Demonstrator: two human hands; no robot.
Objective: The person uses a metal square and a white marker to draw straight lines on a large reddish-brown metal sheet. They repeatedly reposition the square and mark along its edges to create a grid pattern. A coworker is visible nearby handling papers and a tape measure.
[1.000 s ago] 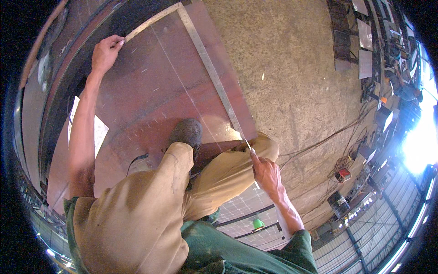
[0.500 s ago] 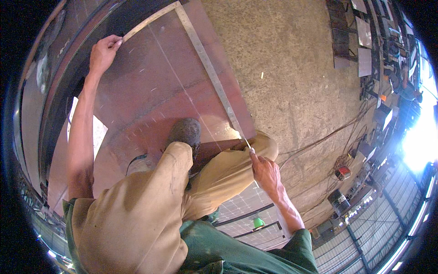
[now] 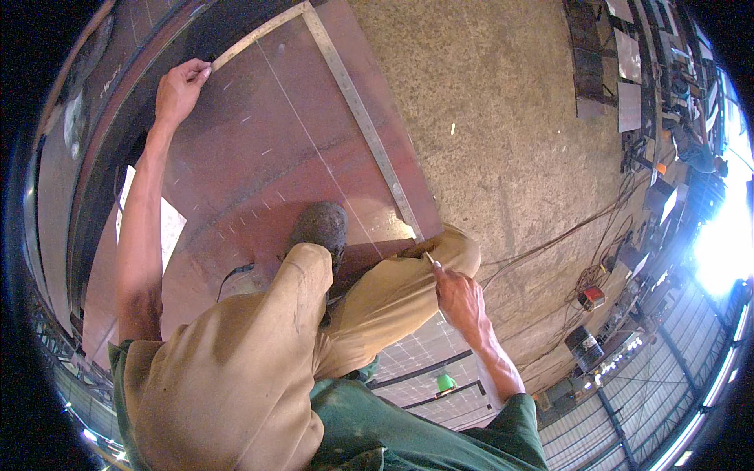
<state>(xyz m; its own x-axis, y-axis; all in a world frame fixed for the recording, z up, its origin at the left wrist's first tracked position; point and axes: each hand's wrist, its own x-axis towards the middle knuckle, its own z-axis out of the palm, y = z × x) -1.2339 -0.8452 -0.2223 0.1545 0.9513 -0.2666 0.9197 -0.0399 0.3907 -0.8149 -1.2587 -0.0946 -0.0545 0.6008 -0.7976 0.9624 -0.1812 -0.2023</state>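
Stretching across the upper middle, a mottled tan floor [image 3: 487,118] borders a broad reddish-brown plate [image 3: 236,149] that takes up the left side and carries scattered pale marks. Over its near part come the person's bent legs in tan trousers [image 3: 377,318], with a dark shoe [image 3: 322,224] that appears to rest on the plate. On the plate lies an L-shaped metal square [image 3: 360,114]: its corner is at the far end, its long arm runs just inside the right edge toward the person's knee, and its short arm reaches leftward.

The left hand [image 3: 179,93] has its grip pinched, thumb against fingers, on the free end of that short arm. The right hand [image 3: 459,297] has its grip clenched round a slender white stick [image 3: 430,257], whose tip shows just past the long arm's near end; whether it touches anything I cannot tell. Thinnest of all, a pale line [image 3: 318,149] crosses the plate inside the angle, roughly alongside the long arm.

I judge this a marking step, with the square serving as guide. The next move seems to call for a steady left pinch, so the square cannot swing, and the stick's tip set close against the long edge.
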